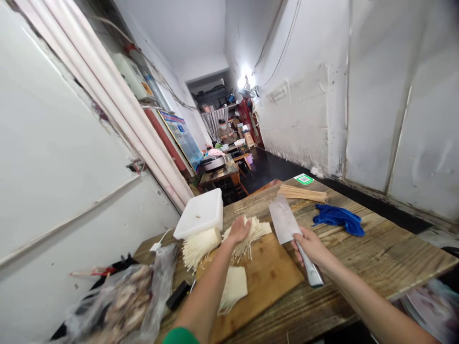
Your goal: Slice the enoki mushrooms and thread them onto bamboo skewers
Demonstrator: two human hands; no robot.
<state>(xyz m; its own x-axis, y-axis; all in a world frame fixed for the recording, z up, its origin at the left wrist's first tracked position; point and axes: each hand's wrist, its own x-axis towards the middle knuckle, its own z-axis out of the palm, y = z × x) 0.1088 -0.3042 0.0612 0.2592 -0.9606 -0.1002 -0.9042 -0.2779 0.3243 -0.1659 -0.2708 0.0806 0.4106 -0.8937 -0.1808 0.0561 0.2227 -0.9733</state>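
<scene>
My right hand (308, 246) is closed around the metal handle of a cleaver (285, 220), its broad blade pointing away over the table, right of the cutting board. My left hand (239, 230) lies on a bunch of enoki mushrooms (256, 234) at the far edge of the wooden cutting board (270, 274). Its fingers look stretched over the stems. A second enoki bunch (201, 246) is just left of that hand. Closer to me, a flat piece of enoki (234, 284) rests on the board, partly hidden by my left forearm.
A white plastic box (201, 212) stands behind the enoki. A plastic bag of brownish pieces (125, 301) is at the left. Wooden sticks (303, 193), a blue cloth (339, 219) and a QR card (304, 179) lie on the wooden table (387, 248). A person (225, 131) is far back.
</scene>
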